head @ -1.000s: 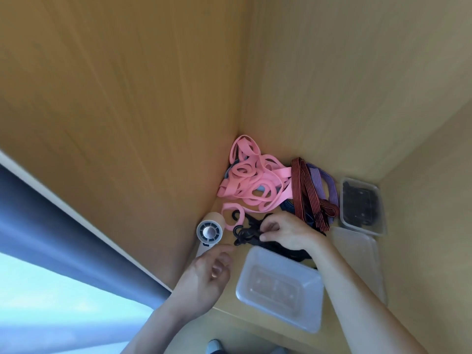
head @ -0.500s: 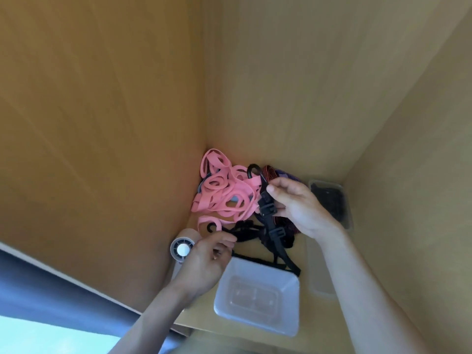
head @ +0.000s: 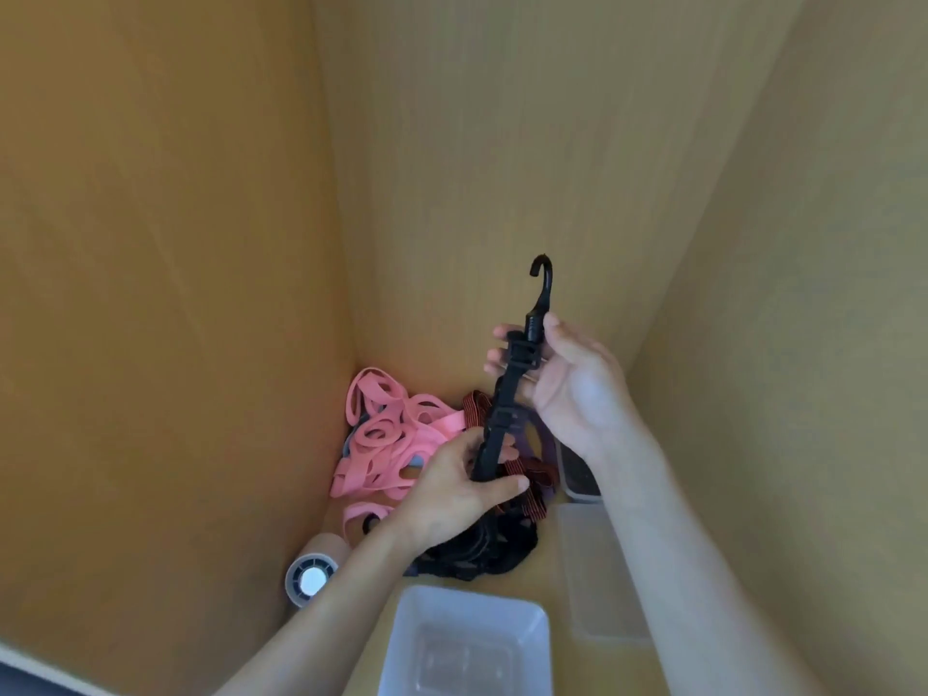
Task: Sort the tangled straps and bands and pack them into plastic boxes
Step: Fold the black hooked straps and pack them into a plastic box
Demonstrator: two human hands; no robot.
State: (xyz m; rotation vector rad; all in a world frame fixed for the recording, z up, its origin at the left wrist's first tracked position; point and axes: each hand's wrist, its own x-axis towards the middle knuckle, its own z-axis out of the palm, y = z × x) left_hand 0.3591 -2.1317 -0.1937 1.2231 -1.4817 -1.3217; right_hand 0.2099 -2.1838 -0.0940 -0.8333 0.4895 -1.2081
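My right hand point(head: 565, 394) has its fingers curled round the black strap point(head: 503, 404) just below its hook point(head: 546, 279), which points upward. My left hand point(head: 454, 487) pinches the same strap lower down, thumb against fingers. Beneath them lie a black heap point(head: 484, 550), a striped strap point(head: 531, 497) and pink bands point(head: 384, 439) in the corner. A clear box point(head: 535, 640) sits nearest me.

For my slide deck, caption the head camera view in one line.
Left hand and right hand hold up a black hooked strap, pink bands behind, clear box in front.
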